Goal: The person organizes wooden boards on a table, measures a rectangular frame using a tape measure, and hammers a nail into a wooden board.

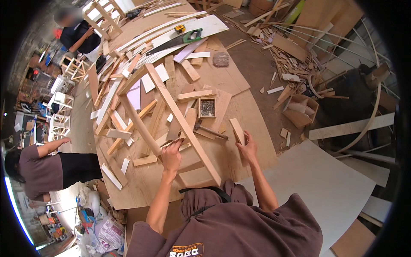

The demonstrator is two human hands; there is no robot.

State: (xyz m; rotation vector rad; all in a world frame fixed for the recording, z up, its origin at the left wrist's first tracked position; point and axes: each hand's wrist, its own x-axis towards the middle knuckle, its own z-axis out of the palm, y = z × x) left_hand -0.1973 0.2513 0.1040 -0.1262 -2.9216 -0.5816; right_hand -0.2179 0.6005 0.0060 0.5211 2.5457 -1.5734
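Observation:
My left hand [171, 157] is closed at a wooden frame [182, 122], beside the lower end of its curved leg; its fingertips are partly hidden. The frame has one long straight leg and one curved leg, and leans over the worktable. To the right, my right hand [248, 148] grips a short pale wood block [237, 132] held roughly upright, thumb and fingers on its sides. Between my hands and a little farther off lies a hammer [212, 130]. Just beyond it sits a small square wooden box [207, 108] full of what look like nails.
Loose wood offcuts [117, 133] cover the left of the worktable [261, 147]. Farther back are a green-handled handsaw [192, 36] and a yellow tape measure [179, 29]. One person [55, 171] stands at left, another [79, 36] at far left. Scrap wood [287, 55] litters the right-hand floor.

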